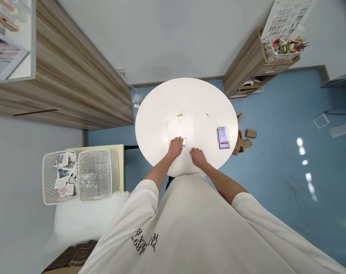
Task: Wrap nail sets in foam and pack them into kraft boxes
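Observation:
I look straight down on a round white table (161, 102). My left hand (175, 147) rests near the front edge with its fingers curled over a small clear plastic case (184, 142). My right hand (198, 156) lies on the tabletop just right of the case, fingers bent and pressed down; whether it holds anything is hidden. A small golden stick-like item (179, 115) and some clear plastic (173, 121) lie farther back. A phone (223, 137) lies at the right side of the table.
Two white baskets (47, 179) with packets stand on a low surface at left. Cardboard boxes (247, 139) lie on the blue floor right of the table. A wooden shelf unit (247, 64) stands at back right, a wooden cabinet (76, 83) at left.

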{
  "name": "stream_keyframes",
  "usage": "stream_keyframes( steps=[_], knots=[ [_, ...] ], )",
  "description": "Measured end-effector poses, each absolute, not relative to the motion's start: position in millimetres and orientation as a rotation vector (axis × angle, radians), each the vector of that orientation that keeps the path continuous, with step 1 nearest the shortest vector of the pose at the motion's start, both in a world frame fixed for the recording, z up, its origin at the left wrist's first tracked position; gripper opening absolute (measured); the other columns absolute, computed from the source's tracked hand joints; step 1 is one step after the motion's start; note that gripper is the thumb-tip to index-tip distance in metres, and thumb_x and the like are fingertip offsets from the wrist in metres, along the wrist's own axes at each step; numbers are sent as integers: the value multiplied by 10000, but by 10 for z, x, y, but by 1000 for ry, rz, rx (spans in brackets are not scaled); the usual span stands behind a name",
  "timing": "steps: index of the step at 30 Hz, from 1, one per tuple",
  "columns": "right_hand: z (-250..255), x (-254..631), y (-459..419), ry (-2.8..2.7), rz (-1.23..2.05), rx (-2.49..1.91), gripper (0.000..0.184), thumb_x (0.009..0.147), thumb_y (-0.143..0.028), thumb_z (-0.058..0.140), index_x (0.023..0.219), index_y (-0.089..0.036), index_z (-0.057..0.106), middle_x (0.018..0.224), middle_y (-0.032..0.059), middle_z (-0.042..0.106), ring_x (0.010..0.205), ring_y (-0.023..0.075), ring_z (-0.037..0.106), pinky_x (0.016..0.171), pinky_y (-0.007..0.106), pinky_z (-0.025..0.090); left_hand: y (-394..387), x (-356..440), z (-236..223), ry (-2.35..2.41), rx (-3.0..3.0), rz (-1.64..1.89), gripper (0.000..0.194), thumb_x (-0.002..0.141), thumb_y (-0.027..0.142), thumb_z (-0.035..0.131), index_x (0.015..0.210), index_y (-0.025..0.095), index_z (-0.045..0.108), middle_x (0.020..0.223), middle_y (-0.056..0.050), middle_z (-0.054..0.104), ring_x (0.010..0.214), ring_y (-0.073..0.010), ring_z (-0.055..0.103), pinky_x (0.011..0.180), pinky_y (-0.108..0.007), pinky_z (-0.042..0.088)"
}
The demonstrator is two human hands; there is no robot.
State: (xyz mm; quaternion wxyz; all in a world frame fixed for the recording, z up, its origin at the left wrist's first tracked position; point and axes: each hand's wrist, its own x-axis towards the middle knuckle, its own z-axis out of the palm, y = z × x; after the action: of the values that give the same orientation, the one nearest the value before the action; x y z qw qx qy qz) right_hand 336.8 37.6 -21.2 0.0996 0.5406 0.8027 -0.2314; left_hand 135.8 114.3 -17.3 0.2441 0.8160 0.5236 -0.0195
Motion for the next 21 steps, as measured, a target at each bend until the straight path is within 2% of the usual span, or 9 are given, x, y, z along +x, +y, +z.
stream_keyframes(
  steps=[4, 6, 10, 13, 17, 19, 21],
  knots=[
    [-276, 3410, 398, 2441, -602, 1513, 327, 904, -65, 441, 1146, -174, 633, 1276, 154, 559, 1069, 303, 485, 889, 401, 367, 1087, 1316, -196, 1466, 2165, -4, 412, 863, 180, 587, 1261, 197, 485, 1643, -156, 227, 1422, -334, 385, 1103, -485, 364],
    [-311, 3427, 406, 2471, -580, 1479, 333, 891, -39, 432, 1115, -170, 641, 1252, 156, 564, 1048, 301, 484, 879, 401, 364, 1020, 1276, -193, 1552, 2124, 34, 402, 888, 180, 553, 1281, 184, 472, 1646, -174, 201, 1416, -327, 395, 1096, -485, 375],
    [-350, 3445, 446, 2489, -617, 1448, 338, 859, -15, 456, 1086, -174, 650, 1228, 158, 562, 1041, 299, 487, 876, 394, 359, 828, 1188, -160, 1656, 2060, 26, 351, 927, 181, 490, 1278, 180, 487, 1533, -175, 372, 1347, -311, 461, 1072, -472, 405],
    [-337, 3443, 502, 2473, -661, 1489, 296, 869, -38, 467, 1061, -173, 647, 1198, 157, 564, 1031, 294, 496, 872, 393, 364, 679, 1161, -116, 1633, 2056, 17, 298, 948, 334, 533, 1206, 187, 529, 1381, -158, 488, 1278, -313, 500, 1066, -466, 409],
    [-291, 3445, 594, 2417, -829, 1618, 181, 910, -133, 484, 1014, -189, 622, 1122, 129, 580, 995, 266, 518, 861, 375, 387, 555, 1183, -46, 1549, 2107, -36, 549, 810, 553, 710, 1197, 204, 537, 1327, -146, 508, 1277, -344, 482, 1101, -489, 365],
    [-259, 3463, 639, 2368, -949, 1724, 130, 912, -190, 503, 993, -200, 604, 1107, 111, 589, 994, 254, 529, 852, 359, 406, 545, 1192, -15, 1500, 2172, -99, 586, 770, 508, 760, 1224, 214, 532, 1354, -144, 500, 1317, -350, 449, 1125, -499, 330],
    [-218, 3493, 681, 2321, -1037, 1822, 123, 910, -227, 498, 986, -212, 593, 1105, 97, 602, 999, 250, 540, 855, 356, 420, 577, 1186, 15, 1479, 2228, -144, 464, 820, 369, 719, 1222, 217, 546, 1381, -141, 498, 1334, -328, 445, 1136, -491, 314]
  ],
)
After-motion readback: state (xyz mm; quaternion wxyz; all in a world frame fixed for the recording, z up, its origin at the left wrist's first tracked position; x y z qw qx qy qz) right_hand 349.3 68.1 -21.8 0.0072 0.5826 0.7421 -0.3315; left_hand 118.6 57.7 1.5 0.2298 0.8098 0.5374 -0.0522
